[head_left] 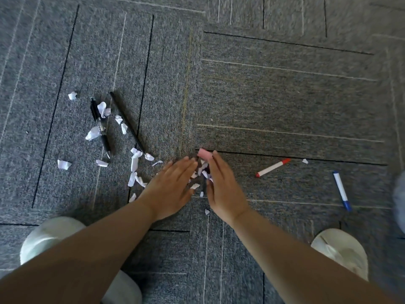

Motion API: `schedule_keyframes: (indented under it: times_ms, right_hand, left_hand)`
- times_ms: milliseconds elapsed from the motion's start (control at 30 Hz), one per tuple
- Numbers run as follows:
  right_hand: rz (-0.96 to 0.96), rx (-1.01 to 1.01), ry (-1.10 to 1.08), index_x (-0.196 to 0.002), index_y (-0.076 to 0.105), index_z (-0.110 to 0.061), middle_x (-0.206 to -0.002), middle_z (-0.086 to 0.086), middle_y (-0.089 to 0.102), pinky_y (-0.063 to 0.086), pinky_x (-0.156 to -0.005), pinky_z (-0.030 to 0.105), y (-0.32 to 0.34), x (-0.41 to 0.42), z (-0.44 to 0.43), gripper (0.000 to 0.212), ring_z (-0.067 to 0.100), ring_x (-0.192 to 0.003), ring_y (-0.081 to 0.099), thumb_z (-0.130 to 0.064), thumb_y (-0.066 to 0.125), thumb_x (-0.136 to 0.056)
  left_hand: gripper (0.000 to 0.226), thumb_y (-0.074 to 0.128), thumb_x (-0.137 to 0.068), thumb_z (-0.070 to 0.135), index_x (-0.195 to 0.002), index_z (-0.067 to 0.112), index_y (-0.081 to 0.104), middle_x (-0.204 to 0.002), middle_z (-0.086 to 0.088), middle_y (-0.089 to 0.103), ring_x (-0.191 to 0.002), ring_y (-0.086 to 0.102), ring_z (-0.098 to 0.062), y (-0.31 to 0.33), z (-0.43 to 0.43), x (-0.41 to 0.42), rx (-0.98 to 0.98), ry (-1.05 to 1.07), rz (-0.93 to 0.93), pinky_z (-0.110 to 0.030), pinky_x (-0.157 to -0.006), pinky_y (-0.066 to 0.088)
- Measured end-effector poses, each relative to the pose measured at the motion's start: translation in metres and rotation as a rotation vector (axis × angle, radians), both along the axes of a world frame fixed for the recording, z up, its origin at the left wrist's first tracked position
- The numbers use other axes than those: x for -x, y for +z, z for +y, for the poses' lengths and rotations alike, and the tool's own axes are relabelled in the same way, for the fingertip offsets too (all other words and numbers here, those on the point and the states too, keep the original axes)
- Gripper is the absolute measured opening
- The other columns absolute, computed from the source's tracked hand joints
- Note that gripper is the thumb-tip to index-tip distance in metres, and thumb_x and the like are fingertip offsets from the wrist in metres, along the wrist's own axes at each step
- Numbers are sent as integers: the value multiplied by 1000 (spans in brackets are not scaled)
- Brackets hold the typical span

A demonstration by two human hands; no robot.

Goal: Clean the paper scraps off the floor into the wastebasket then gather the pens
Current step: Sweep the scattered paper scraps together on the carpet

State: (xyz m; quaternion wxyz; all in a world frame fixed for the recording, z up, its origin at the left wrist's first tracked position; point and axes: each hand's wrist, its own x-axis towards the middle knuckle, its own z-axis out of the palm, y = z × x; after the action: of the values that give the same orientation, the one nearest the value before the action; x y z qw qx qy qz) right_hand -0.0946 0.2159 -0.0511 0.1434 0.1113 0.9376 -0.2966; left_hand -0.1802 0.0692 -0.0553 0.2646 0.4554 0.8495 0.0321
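Note:
White paper scraps point(135, 160) lie scattered over the grey carpet, mostly left of centre. My left hand point(173, 185) and my right hand point(223, 189) lie flat with straight fingers, facing each other, a small heap of scraps point(202, 170) between them. A pink piece point(205, 153) sits at my right fingertips. Two black pens point(100, 126) point(128, 123) lie among the scraps at the left. A red-capped marker point(272, 167) and a blue-capped marker point(341, 190) lie to the right. No wastebasket is in view.
My two white shoes point(50, 235) point(341, 251) stand on the carpet at the lower left and lower right. One lone scrap point(305, 161) lies beyond the red marker. A blurred pale shape point(400, 194) sits at the right edge.

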Motion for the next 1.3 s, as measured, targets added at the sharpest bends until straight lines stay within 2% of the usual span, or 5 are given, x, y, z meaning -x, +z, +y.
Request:
schedule_keyframes:
  times_ms: [133, 433, 967, 1133, 1300]
  right_hand:
    - [111, -46, 5, -137, 33, -5, -141, 15, 38, 47, -94, 35, 3, -11, 14, 53, 30, -127, 41, -29, 27, -91]
    - [-159, -396, -377, -147, 4, -7, -155, 11, -2, 4, -116, 38, 1, -37, 144, 67, 26, -142, -5, -10, 44, -93]
    - [101, -122, -256, -140, 32, -3, -145, 12, 33, 33, -108, 35, 0, -93, 68, 54, 25, -135, 27, -3, 50, -88]
    - [-76, -150, -542, -146, 2, -6, -156, 6, -5, 9, -117, 35, -7, -94, 80, 59, 19, -142, -9, -19, 33, -98]
    - [-82, -94, -329, -142, -13, -16, -150, -1, -24, -7, -115, 33, -9, -96, 24, 59, 14, -136, -25, -28, 26, -99]
  left_hand:
    - [54, 32, -83, 43, -125, 12, 45, -122, -11, 58, -113, 55, -30, -2, -20, 1, -9, -18, 96, -51, -93, 41]
    - [74, 13, -88, 58, -145, 14, -3, -154, -6, -13, -134, -26, -14, -10, 1, -19, 83, 221, 108, -45, -108, -13]
    - [66, 38, -94, 36, -145, 9, 5, -154, -4, -1, -142, -2, -22, -6, 9, -54, -17, 230, -32, -44, -115, 16]
    - [71, 42, -91, 42, -145, 8, 11, -154, -10, 3, -141, -9, -22, -5, -2, -47, -42, 258, 141, -43, -112, -7]
    - [78, 42, -90, 45, -145, 10, -1, -155, -6, -8, -141, -15, -20, -5, -7, -39, 26, 296, 61, -38, -113, -4]
